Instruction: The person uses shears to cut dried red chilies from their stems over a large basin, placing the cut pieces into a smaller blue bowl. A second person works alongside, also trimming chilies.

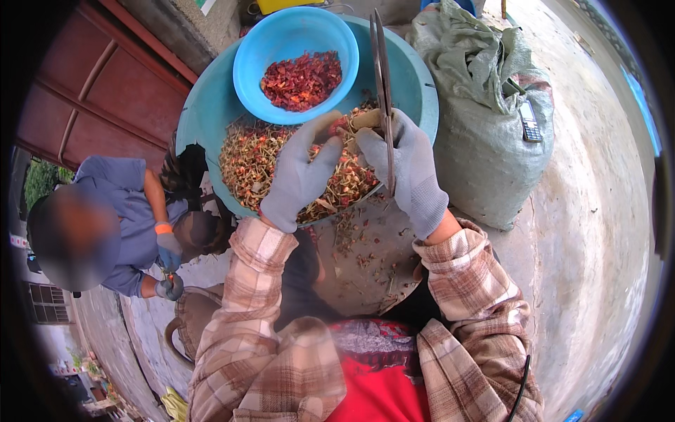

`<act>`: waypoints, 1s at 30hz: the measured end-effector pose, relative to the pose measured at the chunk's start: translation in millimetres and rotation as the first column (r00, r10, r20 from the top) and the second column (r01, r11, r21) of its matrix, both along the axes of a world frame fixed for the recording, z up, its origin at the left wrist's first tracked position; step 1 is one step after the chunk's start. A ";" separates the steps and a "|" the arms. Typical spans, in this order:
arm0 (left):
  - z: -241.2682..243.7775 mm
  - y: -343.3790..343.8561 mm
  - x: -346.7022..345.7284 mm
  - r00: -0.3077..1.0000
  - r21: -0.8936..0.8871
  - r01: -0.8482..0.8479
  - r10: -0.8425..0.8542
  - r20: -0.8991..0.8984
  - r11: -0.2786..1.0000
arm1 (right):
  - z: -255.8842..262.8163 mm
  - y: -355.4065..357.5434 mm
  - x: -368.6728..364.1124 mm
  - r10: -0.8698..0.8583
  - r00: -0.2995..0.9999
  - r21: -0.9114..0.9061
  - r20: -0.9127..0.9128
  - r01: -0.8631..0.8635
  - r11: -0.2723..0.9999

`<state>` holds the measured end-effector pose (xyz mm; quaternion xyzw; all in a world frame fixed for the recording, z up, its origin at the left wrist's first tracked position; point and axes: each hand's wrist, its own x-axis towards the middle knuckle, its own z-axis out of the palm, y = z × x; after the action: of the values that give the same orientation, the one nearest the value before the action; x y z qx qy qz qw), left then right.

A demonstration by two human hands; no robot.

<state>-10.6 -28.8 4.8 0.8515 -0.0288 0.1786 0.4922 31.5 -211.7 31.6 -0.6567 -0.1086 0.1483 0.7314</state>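
Note:
Both my hands wear grey-white knit gloves over the large teal tub (430,100). Between the thumb and fingers of my left hand (306,163) is a red dried chili pepper (338,125), partly hidden by the fingers. My right hand (408,158) grips a long two-bladed metal tool (384,79), like shears or tongs, its narrow tips pointing away from me. Its lower end shows below the fingers. Beneath my hands lies a heap of chili stems and scraps (253,174). A blue plastic basin (295,26) with cut red chili pieces (303,82) rests in the tub's far part.
A full woven sack (474,158) stands right of the tub, with a keypad phone (529,121) on it. At left sits a co-worker (121,232) with gloved hands together. A wicker basket (184,316) is near my left arm. Scraps litter the concrete floor (364,264).

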 end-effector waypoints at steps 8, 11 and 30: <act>-3.1 0.5 6.7 0.940 0.283 -0.137 0.034 0.341 0.949 | 0.0 -2.1 -1.0 -0.038 0.999 0.005 -0.007 0.038 0.999; -2.2 -3.7 7.5 0.930 0.231 -0.143 0.051 0.364 0.962 | 2.9 -0.6 -1.3 -0.016 0.995 0.070 -0.097 0.023 0.997; 9.7 3.8 -9.8 0.920 -0.363 0.214 -0.312 -0.237 0.907 | -10.0 -14.1 17.8 0.139 0.990 0.074 -0.031 -0.136 0.988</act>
<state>-20.5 -25.0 14.5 0.7617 -0.0418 -0.0144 0.6464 49.3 -225.8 21.5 -0.6182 -0.1458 0.2061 0.7444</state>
